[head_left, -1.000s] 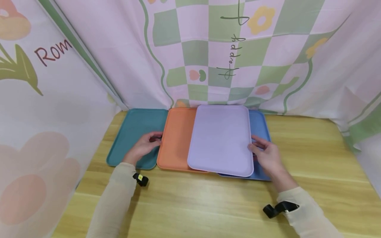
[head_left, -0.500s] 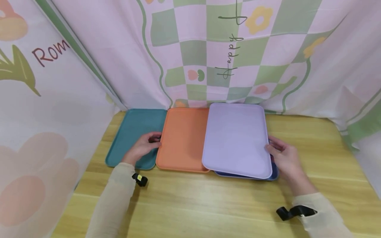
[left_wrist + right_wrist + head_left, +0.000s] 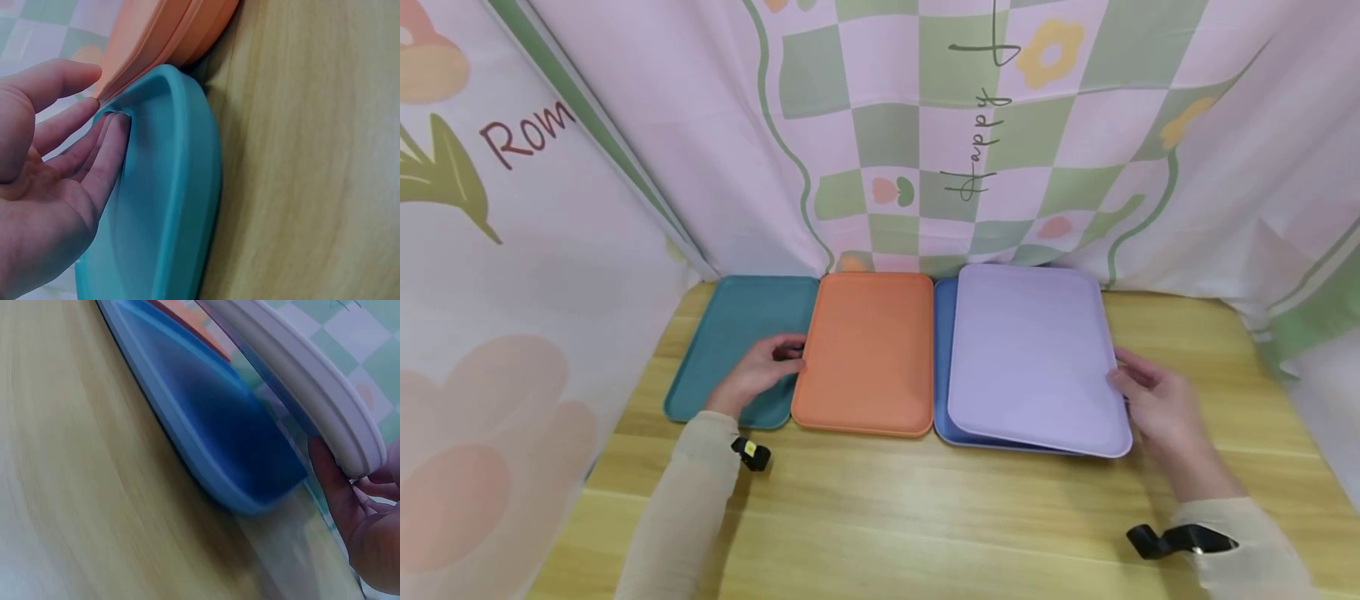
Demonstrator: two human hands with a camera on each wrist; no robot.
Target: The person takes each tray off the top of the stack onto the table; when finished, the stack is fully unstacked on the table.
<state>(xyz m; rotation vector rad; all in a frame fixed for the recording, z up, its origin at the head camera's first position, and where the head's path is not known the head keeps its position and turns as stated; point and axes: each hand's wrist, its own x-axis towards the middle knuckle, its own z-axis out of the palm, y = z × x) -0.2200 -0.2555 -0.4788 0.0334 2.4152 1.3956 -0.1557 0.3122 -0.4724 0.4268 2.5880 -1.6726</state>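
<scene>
A lavender tray (image 3: 1030, 358) is tilted over a blue tray (image 3: 946, 375), hiding most of it in the head view. My right hand (image 3: 1161, 408) grips the lavender tray's right edge. The right wrist view shows a gap between the raised lavender tray (image 3: 331, 400) and the blue tray (image 3: 212, 419) lying on the table. Over the teal tray (image 3: 763, 304), my left hand (image 3: 760, 371) has its fingertips at the left edge of the orange tray (image 3: 863, 354). In the left wrist view, its fingers are extended and loose by the teal tray's rim (image 3: 178, 131).
Teal, orange and blue trays lie side by side on a wood-grain table (image 3: 880, 517). A patterned curtain (image 3: 895, 133) hangs right behind them, and a white printed cloth (image 3: 512, 375) closes off the left side.
My right hand has carried the lavender tray rightward, off the orange tray and across the blue one. The orange tray now shows whole. My left hand has stayed in place.
</scene>
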